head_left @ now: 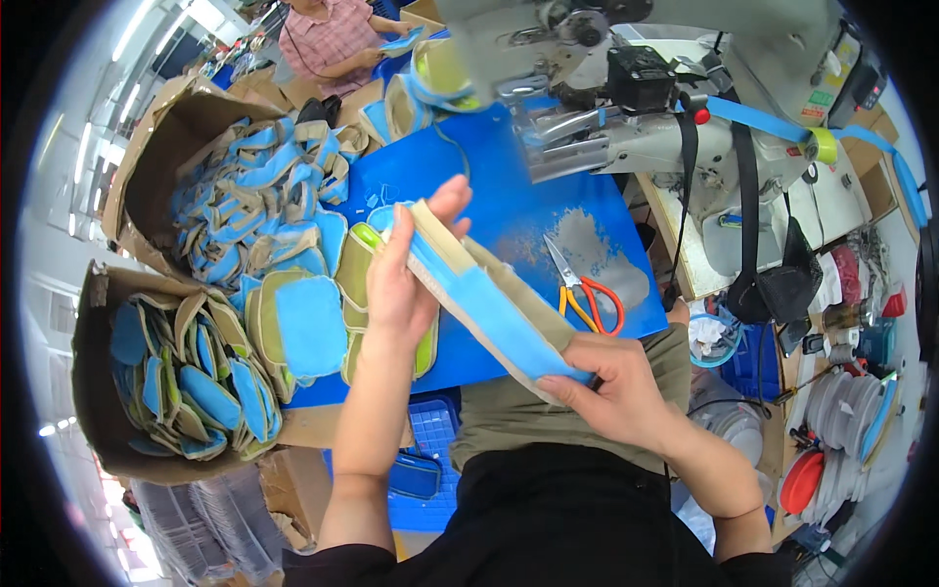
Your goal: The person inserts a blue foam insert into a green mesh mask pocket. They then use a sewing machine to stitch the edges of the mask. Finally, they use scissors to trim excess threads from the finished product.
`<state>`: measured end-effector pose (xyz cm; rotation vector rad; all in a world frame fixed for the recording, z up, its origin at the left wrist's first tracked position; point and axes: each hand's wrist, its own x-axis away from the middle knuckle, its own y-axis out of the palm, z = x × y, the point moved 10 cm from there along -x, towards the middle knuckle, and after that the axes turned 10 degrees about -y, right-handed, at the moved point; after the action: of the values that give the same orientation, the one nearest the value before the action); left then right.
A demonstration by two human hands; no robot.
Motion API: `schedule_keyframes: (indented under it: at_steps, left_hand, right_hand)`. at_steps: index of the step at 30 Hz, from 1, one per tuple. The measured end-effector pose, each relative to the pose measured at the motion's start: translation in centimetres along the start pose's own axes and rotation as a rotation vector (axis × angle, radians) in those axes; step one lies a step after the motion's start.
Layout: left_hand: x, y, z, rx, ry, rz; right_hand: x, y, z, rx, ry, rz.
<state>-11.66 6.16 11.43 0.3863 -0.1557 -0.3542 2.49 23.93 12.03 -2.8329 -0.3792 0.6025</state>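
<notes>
A long blue and tan fabric strip [489, 313] stretches diagonally between both my hands. My left hand [406, 274] grips its upper end, thumb along the tan band, fingertips showing behind it. My right hand [616, 386] pinches the lower end, thumb on the blue face. Orange-and-yellow handled scissors [603, 305] lie on the blue board [401, 166] to the right of the strip. Beside my left hand, flat blue and olive pieces [311, 328] lie in stacks on the board's left side.
Cardboard boxes of fabric pieces [196, 391] line the left, with loose bands [254, 186] piled above. A sewing machine [646, 137] stands upper right. A co-worker in a checked shirt [318, 44] works at the top. A blue crate [421, 430] sits below the board; spools [831, 421] crowd the right.
</notes>
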Motion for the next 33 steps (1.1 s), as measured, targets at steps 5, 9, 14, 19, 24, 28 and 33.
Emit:
schedule_keyframes:
  at_steps: [5, 9, 14, 19, 24, 28, 33]
  left_hand:
    - [0.1, -1.6, -2.0, -0.01, -0.031, 0.037]
    - [2.3, 0.2, -8.7, 0.232, -0.276, -0.023]
    - [7.7, 3.7, -10.5, 0.343, -0.32, -0.069]
    - [6.5, -3.1, -7.5, 0.312, -0.206, 0.138]
    - [5.6, -7.0, -5.7, 0.345, -0.131, 0.224]
    - [5.2, -6.4, -5.6, 0.334, -0.161, 0.167]
    - [5.7, -5.7, -6.0, 0.299, -0.219, 0.088]
  right_hand:
    - [2.2, 0.5, 1.7, -0.207, 0.172, 0.095]
    - [2.7, 0.4, 2.7, -0.458, 0.309, 0.196]
    - [2.3, 3.3, 5.1, -0.402, 0.434, 0.102]
    - [4.4, 7.5, 6.9, -0.371, 0.483, -0.101]
    - [5.3, 7.9, 8.2, -0.347, 0.482, -0.113]
    - [5.2, 7.3, 8.8, -0.168, 0.418, -0.152]
    - [3.4, 6.5, 7.8, -0.01, 0.293, -0.26]
